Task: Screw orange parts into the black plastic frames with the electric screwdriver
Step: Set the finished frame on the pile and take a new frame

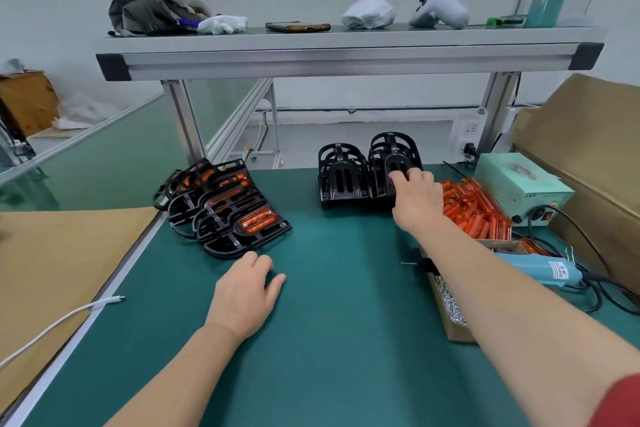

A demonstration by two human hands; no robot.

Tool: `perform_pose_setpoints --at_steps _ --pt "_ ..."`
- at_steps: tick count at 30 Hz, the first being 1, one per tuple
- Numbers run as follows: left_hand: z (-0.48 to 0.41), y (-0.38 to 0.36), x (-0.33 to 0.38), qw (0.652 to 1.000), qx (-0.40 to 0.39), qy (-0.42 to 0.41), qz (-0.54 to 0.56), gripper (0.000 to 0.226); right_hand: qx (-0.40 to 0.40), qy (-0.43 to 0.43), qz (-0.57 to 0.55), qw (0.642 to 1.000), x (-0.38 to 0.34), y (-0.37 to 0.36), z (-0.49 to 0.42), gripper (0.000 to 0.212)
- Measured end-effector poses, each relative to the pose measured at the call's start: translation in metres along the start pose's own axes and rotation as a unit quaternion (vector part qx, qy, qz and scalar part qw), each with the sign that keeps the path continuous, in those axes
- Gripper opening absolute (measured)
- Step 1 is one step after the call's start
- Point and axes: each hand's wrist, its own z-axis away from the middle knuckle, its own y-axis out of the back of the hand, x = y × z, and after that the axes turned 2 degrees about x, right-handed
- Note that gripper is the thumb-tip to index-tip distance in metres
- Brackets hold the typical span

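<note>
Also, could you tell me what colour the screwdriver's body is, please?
The electric screwdriver is light blue, clearest in the head view.

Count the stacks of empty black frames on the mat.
2. The left stack stands at the far edge of the mat; the right stack sits beside it, touched by the right hand. Frames within each are partly hidden.

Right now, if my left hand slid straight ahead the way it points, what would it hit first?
Likely the nearest black frame, just past the left hand; depth is hard to judge.

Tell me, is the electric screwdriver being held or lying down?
Lying down: the electric screwdriver rests on its side, far right, with no fingers around it.
</note>
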Motion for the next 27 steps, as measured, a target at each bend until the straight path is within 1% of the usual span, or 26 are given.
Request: perform_pose_setpoints --at_steps 2,6,10,17,19,22,25,27 --pt "0.000 -0.001 0.001 1.000 0.000 -0.001 0.002 0.022 -0.012 0.001 0.012 1.000 0.005 -0.006 -0.007 0.069" --pt "0.000 0.000 0.001 1.000 -0.001 0.003 -0.001 0.022 -0.002 0.009 0.001 1.000 0.005 -0.010 -0.014 0.067" --pt "0.000 -0.001 0.001 1.000 0.003 -0.002 -0.003 0.023 -0.003 0.019 0.026 0.999 0.004 -0.010 -0.016 0.059" --pt "-0.001 0.000 0.001 1.000 -0.006 0.001 -0.004 0.023 0.039 0.074 0.040 0.996 0.014 -0.012 -0.019 0.039" --pt "-0.001 -0.001 0.001 1.000 -0.008 0.002 -0.005 0.023 0.047 0.092 0.029 0.994 0.022 -0.011 -0.019 0.033" --pt "-0.001 -0.002 0.000 1.000 -0.012 0.005 -0.006 0.024 0.047 0.110 -0.008 0.993 0.032 -0.014 -0.014 0.035" --pt "-0.002 -0.002 0.000 1.000 -0.010 0.003 -0.010 0.024 0.058 0.113 -0.059 0.990 0.035 -0.010 -0.009 0.033" --pt "-0.002 -0.002 0.000 1.000 -0.011 0.001 -0.013 0.024 0.073 0.111 -0.074 0.988 0.034 -0.005 -0.006 0.030"
